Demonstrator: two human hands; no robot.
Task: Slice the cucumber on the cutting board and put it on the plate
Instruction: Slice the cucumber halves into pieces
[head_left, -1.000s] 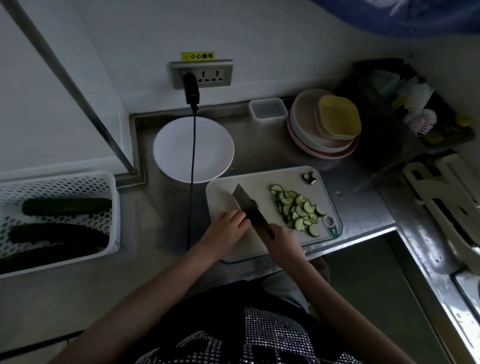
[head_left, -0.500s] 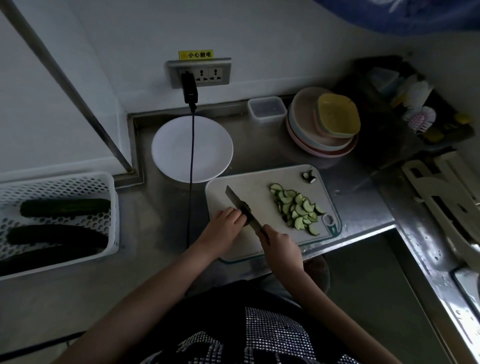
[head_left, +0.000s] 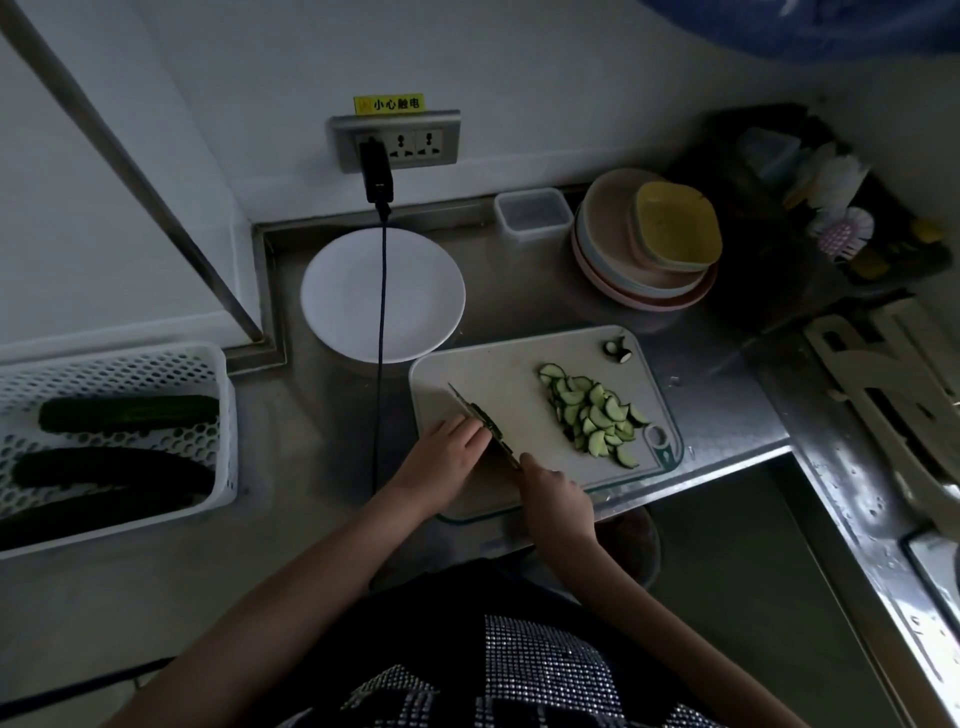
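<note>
You are gripping the knife (head_left: 485, 423) in your right hand (head_left: 558, 499), fingers curled round the handle, while your left hand (head_left: 447, 452) is steadying the cucumber piece on the cutting board (head_left: 498, 374) with bunched fingers; slices (head_left: 592, 415) are waiting beside the bare plate (head_left: 343, 291)

Dim steel counter (head_left: 519, 291), white wall (head_left: 519, 78)

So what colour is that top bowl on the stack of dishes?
Yellow; the bowl shows best in the head view.
</note>
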